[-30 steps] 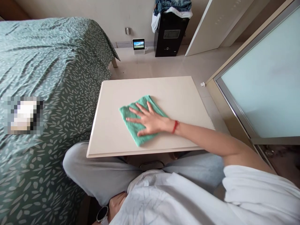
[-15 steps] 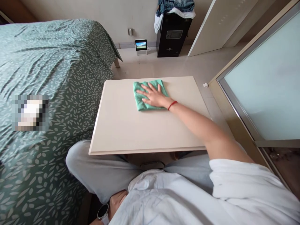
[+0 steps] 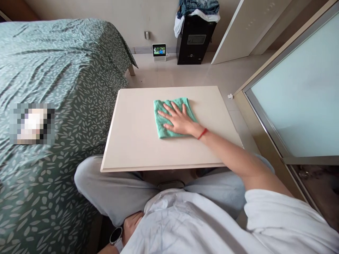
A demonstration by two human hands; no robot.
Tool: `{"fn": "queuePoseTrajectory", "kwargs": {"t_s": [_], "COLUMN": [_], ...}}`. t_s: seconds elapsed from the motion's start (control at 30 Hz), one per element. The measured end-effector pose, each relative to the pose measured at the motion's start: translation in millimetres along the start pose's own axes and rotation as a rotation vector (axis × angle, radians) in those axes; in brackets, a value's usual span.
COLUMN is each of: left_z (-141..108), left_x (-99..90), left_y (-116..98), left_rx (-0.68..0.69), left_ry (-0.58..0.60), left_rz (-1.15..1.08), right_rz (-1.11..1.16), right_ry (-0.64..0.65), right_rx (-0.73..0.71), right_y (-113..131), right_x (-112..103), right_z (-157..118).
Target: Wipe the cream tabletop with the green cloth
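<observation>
Your right hand (image 3: 180,121) lies spread flat, pressing the light, soft green terry cloth (image 3: 162,131) onto the smooth cream board (image 3: 132,141), so lift it by a free edge; your left hand (image 3: 131,225), low by your lap, is half hidden, its state unclear.

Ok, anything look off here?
Two things. A pixelated patch on the leaf-print bedspread hides whatever lies there, so I can't tell what it is. A small screen sits on the floor by the wall, an unusual spot. The board under the green cloth and right hand shows no spill or damage.
</observation>
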State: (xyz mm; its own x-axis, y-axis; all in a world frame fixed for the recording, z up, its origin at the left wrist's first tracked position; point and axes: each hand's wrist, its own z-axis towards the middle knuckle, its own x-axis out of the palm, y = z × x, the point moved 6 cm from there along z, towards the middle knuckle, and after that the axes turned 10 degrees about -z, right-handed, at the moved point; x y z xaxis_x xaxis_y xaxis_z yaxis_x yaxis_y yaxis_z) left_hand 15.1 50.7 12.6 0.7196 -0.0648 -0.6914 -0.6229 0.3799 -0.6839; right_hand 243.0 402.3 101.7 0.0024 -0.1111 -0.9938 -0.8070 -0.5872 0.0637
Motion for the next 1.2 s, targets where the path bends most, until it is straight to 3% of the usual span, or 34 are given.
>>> {"fn": "queuePoseTrajectory", "kwargs": {"t_s": [0.1,0.17,0.23,0.3,0.4,0.53,0.63,0.7,0.8,0.97,1.2], "left_z": [-0.1,1.2,2.6,3.3,3.7,4.0,3.1,1.7,-0.1,0.1,0.6], "left_x": [5.0,4.5,3.8,3.7,2.8,2.5,2.2,2.2,2.4,2.9,3.9], "left_y": [-2.1,-1.6,-2.4,-4.3,-6.5,-5.6,-3.4,-2.9,-1.5,-1.1,-3.9], "left_rx": [0.063,0.043,0.037,0.057,0.097,0.089,0.064,0.068,0.063,0.066,0.119], "left_ry": [0.110,0.118,0.119,0.120,0.104,0.097,0.092,0.085,0.076,0.083,0.080], "left_rz": [-0.045,-0.040,-0.031,-0.023,-0.019,-0.030,-0.044,-0.042,-0.038,-0.050,-0.025], "right_rz": [-0.040,-0.052,-0.056,-0.060,-0.059,-0.005,0.050,0.067,0.055,0.002,-0.065], "right_ry": [-0.003,-0.014,-0.024,-0.022,0.007,0.043,0.022,0.002,-0.001,0.006,-0.035], "right_rx": [-0.129,-0.225,-0.290,-0.282,-0.127,0.142,0.278,0.327,0.351,0.271,0.057], "right_y": [40.4,61.1,69.7,62.2,23.4,-46.7,-85.9,-99.2,-99.7,-64.5,20.1], "right_x": [9.8,16.6,22.0,24.2,19.3,2.8,-8.4,-12.4,-13.7,-9.8,18.7], "right_z": [-79.9,-126.2,-154.0,-155.2,-109.3,-10.6,48.7,70.9,76.8,27.7,-124.9]}}
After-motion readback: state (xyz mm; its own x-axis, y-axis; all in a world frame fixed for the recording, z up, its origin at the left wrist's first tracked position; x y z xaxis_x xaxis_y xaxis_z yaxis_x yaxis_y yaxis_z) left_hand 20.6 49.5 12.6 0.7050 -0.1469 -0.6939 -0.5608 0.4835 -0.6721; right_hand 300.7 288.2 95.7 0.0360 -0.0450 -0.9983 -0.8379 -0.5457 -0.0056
